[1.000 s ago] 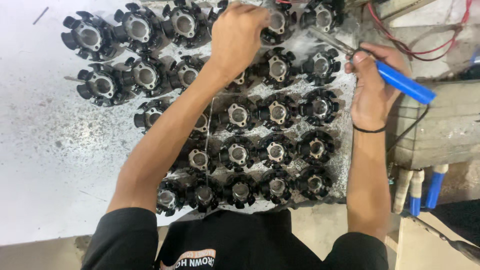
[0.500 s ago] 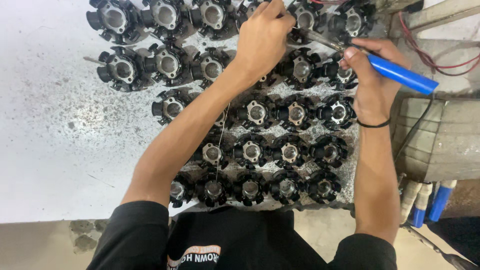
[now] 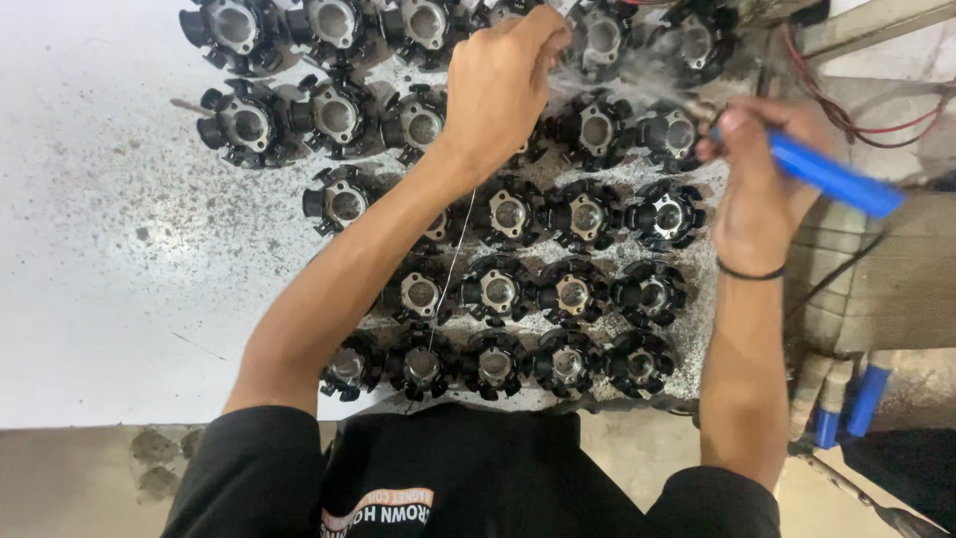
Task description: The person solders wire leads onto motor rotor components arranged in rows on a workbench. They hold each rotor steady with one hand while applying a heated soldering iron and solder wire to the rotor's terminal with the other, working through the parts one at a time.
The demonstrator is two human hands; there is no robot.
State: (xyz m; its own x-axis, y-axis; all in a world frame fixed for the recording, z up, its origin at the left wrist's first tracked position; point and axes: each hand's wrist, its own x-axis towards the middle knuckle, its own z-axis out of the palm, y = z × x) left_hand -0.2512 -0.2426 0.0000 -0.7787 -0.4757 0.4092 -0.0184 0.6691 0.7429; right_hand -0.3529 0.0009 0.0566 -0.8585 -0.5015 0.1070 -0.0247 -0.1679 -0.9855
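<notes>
Left hand (image 3: 498,85) is pinching, fingers together, at a black stator core (image 3: 596,40) near the far edge of the white worktop (image 3: 110,299), with a thin wire (image 3: 453,264) trailing beneath the forearm. Right hand (image 3: 762,194) is gripping a blue-handled soldering iron (image 3: 832,177), closed around the handle, near the worktop's right edge. Rows of matching stator cores (image 3: 573,294) are lying between both arms, reaching the near edge.
</notes>
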